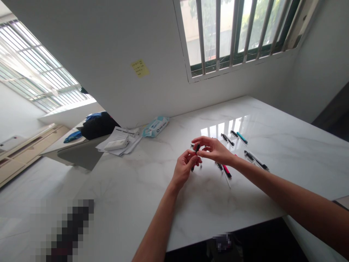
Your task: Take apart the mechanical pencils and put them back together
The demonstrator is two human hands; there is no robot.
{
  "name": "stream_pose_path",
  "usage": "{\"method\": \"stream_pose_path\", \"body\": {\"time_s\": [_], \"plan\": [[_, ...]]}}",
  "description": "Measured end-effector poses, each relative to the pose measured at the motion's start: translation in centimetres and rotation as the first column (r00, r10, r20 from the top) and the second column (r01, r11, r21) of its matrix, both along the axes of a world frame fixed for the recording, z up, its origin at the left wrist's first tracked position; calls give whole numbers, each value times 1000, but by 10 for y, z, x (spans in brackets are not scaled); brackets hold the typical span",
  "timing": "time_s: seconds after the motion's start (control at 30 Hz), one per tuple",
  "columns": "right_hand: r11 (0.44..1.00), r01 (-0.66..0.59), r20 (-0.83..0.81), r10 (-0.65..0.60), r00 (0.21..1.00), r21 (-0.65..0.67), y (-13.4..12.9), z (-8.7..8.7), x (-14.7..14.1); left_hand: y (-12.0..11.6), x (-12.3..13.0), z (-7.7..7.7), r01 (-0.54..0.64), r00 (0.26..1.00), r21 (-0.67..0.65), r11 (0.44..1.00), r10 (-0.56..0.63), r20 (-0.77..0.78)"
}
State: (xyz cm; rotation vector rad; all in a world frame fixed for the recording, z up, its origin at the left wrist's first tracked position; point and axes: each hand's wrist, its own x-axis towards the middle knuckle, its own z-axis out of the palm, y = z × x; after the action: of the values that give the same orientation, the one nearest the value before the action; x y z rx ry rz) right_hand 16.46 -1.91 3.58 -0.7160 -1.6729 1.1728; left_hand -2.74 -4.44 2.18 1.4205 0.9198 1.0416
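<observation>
Both hands meet over the middle of the marble table. A small black pen part stands between their fingertips. My left hand pinches its lower end, and my right hand has thumb and fingers closed round its upper part. Just below my right hand lie a red pen piece and a thin white rod. Farther right are a teal pen piece, a black-and-white pen and a longer white-and-black pen. Some small pieces behind the fingers are partly hidden.
At the back left of the marble table are a wet wipes pack and papers with a white device on top. Dark and blue cloth lies farther left. A yellow note sticks to the wall.
</observation>
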Motion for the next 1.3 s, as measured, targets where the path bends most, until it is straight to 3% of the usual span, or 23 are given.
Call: {"method": "stream_pose_path", "body": {"time_s": [0.77,0.93,1.17,1.3], "plan": [[997,-78,-16,78,997,-1,3,-1,2,-1,0,1,39,999,-26,999,-38,30],[999,-47,25,47,999,-5,4,-3,2,-2,0,1,37,999,-23,999,-36,16],[986,-139,-124,127,984,-95,3,-1,3,-1,-1,-2,61,997,-32,998,-59,49],[994,-74,-103,66,993,-79,3,-2,2,0,-2,-3,71,997,-34,997,-69,35]]}}
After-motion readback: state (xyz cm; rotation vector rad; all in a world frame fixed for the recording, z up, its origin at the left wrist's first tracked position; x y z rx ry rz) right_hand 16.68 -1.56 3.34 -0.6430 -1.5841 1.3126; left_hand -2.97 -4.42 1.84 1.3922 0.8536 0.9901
